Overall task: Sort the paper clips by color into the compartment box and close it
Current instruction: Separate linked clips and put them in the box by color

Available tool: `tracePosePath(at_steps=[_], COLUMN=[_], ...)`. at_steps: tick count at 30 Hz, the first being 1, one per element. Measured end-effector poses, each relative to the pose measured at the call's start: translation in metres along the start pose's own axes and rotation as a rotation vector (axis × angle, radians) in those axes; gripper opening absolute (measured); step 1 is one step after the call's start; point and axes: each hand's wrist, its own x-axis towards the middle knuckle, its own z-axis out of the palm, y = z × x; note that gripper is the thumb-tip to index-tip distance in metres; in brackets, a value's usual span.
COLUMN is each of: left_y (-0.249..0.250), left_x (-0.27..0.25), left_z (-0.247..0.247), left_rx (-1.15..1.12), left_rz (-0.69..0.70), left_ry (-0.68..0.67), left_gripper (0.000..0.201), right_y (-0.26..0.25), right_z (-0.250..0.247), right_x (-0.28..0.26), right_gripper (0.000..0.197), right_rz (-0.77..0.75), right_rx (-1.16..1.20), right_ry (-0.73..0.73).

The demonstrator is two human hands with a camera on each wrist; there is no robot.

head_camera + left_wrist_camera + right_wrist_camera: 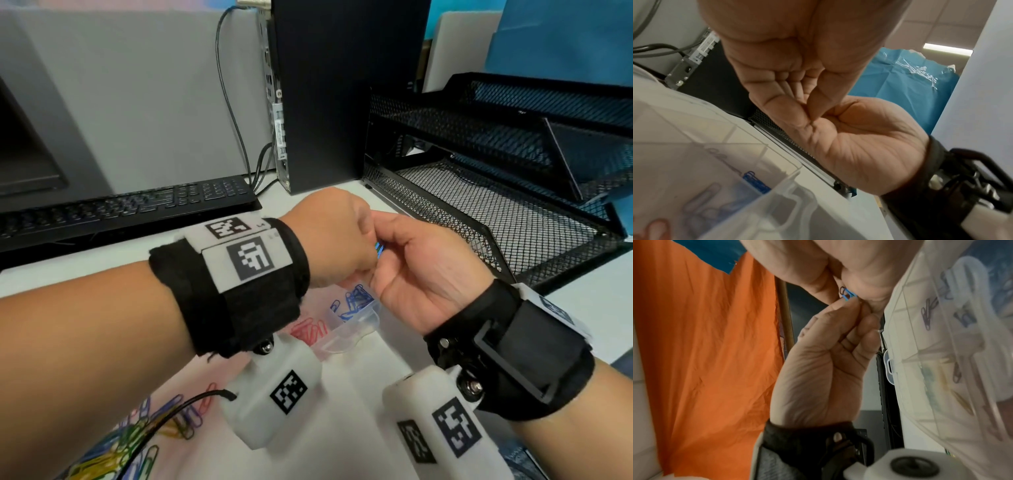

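Note:
A clear compartment box [356, 330] lies open on the desk under my hands, with blue clips [356, 301] in one cell and red clips [308, 330] in the cell beside it. Above the box my left hand [335, 236] and right hand [421, 270] meet, and both pinch a small bunch of blue paper clips [379, 248]. In the right wrist view the blue clips [847, 294] sit between the right hand [838, 264] and the fingertips of the left hand [828, 361]. A dark loop shows beside them. A mixed pile of loose clips [137, 438] lies at the near left.
A black keyboard [130, 205] and a monitor [20, 154] stand at the back left. A computer tower [342, 96] with cables is behind the hands. A black mesh tray [496, 212] stands close on the right.

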Motion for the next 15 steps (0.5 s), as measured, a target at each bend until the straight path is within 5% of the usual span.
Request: tracePosePath(at_steps=[6,15], left_y=[0.001,-0.010], left_x=[-0.001,-0.012], left_z=[-0.011,-0.023], left_rx=[-0.168,0.433], left_rz=[-0.024,0.177], left_ry=[0.007,0.047], left_gripper=[0.016,0.006], right_y=[0.000,0.010], right_z=[-0.002,0.009], right_x=[0.003,0.006], right_gripper=[0.052,0.057], right_rz=[-0.005,0.046], right_rx=[0.138,0.125], right_ry=[0.000,-0.077])
